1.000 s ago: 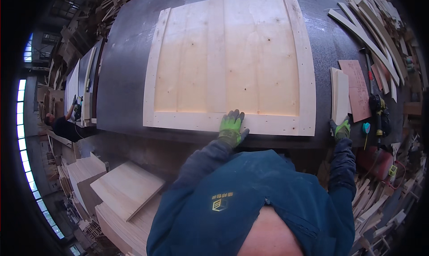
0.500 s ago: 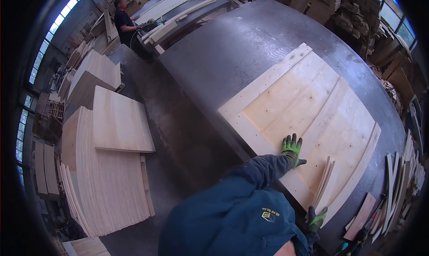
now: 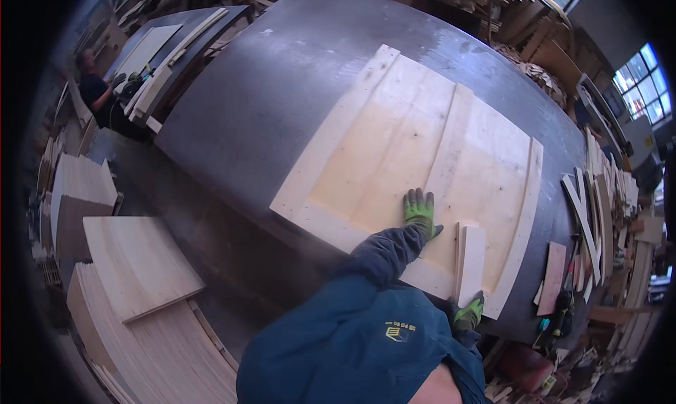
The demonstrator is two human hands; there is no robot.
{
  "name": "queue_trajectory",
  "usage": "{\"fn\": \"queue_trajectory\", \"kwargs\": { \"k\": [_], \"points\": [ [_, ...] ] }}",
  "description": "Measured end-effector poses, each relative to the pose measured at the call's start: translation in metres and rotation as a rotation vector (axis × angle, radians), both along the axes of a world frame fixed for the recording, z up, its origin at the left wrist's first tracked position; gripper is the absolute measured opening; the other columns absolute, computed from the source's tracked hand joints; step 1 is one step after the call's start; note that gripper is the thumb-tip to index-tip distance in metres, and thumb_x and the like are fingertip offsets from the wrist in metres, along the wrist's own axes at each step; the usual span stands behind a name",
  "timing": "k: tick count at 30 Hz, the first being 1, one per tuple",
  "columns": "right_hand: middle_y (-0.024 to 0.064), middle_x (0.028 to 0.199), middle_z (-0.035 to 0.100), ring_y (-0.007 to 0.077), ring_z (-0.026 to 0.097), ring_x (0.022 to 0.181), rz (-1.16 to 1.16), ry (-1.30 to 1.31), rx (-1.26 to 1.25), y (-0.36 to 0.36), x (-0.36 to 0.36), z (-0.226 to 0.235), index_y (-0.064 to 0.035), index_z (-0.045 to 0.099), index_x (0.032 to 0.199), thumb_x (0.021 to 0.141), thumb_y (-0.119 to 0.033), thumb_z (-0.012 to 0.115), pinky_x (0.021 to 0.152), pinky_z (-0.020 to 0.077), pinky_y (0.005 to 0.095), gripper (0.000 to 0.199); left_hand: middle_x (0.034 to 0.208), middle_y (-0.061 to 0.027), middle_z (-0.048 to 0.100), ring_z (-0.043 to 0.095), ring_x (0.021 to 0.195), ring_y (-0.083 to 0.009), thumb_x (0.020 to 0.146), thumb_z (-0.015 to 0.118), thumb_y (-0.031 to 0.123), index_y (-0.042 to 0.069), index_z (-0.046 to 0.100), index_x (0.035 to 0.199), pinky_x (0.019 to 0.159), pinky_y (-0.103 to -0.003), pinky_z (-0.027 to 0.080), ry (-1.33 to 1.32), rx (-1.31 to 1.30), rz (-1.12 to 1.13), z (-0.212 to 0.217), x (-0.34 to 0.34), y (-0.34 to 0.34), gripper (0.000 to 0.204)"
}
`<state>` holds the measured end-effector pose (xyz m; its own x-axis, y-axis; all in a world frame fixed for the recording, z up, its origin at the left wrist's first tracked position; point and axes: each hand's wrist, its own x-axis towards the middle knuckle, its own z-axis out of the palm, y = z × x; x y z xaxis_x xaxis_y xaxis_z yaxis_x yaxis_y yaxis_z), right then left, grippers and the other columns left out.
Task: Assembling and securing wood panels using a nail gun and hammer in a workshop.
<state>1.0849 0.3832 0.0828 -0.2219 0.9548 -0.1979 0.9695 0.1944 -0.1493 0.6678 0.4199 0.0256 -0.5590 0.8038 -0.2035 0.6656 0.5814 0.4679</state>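
A pale plywood panel (image 3: 373,157) with wooden battens along its edges and across its middle lies on a large dark table. My left hand (image 3: 420,212), in a green and grey glove, rests flat on the panel with fingers stretched, near the lower end of the middle batten (image 3: 445,150). A small bundle of short wooden strips (image 3: 471,259) lies on the panel to its right. My right hand (image 3: 469,312), gloved alike, grips the strips at their near end by the panel's edge; some of its fingers are hidden.
The dark tabletop (image 3: 282,73) stretches beyond the panel. Stacked plywood sheets (image 3: 141,263) stand at the lower left. A co-worker (image 3: 102,97) is at another table, far left. Loose wooden strips (image 3: 588,221), a reddish board (image 3: 551,277) and tools (image 3: 563,312) lie at the right.
The view has swung to the right. The strips, fanned and slanted before, now lie closer together and straighter under my right hand. My left hand stays flat on the panel.
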Motion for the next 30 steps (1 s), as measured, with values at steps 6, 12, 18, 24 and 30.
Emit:
{"fn": "queue_trajectory", "kwargs": {
  "k": [6,12,18,24,30],
  "points": [
    [0.0313,0.180,0.058,0.0522,0.058,0.165,-0.044,-0.039,-0.054,0.088,-0.032,-0.008,0.0053,0.040,0.189,0.085,-0.059,0.104,0.137,0.0501,0.0600,0.138,0.203,-0.0355,0.023,0.012,0.190,-0.0559,0.093,0.089,0.076,0.005,0.029,0.198,0.154,-0.070,0.001,0.031,0.044,-0.017,-0.022,-0.023,0.040,0.141],
    [0.0359,0.177,0.059,0.0551,0.060,0.159,0.268,-0.108,-0.231,0.174,-0.027,0.025,0.0048,0.039,0.190,0.085,-0.056,0.104,0.134,0.0496,0.0641,0.138,0.198,-0.0380,0.030,0.020,0.186,-0.0587,0.092,0.092,0.074,0.004,0.039,0.195,0.154,-0.070,0.008,0.074,0.065,-0.023,-0.022,-0.021,0.051,0.135],
    [0.0329,0.180,0.056,0.0541,0.058,0.160,0.306,-0.002,-0.113,0.327,-0.023,0.059,-0.0016,0.043,0.190,0.089,-0.055,0.102,0.134,0.0454,0.0666,0.129,0.197,-0.0396,0.029,0.022,0.185,-0.0609,0.094,0.087,0.081,0.008,0.048,0.191,0.153,-0.074,0.012,0.108,-0.024,-0.052,-0.010,-0.026,0.070,0.128],
    [0.0322,0.182,0.055,0.0528,0.057,0.159,0.480,-0.141,0.140,0.578,-0.113,0.059,-0.0050,0.046,0.189,0.092,-0.054,0.100,0.135,0.0441,0.0646,0.121,0.191,-0.0443,0.033,0.026,0.181,-0.0659,0.091,0.096,0.070,-0.003,0.054,0.185,0.150,-0.078,0.016,0.092,0.021,-0.052,0.003,-0.029,0.085,0.126],
    [0.0267,0.190,0.049,0.0516,0.045,0.175,0.712,-0.167,0.192,0.790,-0.278,0.048,-0.0176,0.049,0.190,0.098,-0.048,0.099,0.148,0.0339,0.0651,0.109,0.186,-0.0453,0.038,0.030,0.177,-0.0701,0.084,0.102,0.067,-0.007,0.061,0.176,0.145,-0.084,0.024,0.103,0.068,-0.064,-0.001,-0.028,0.094,0.125]
  ]
}}
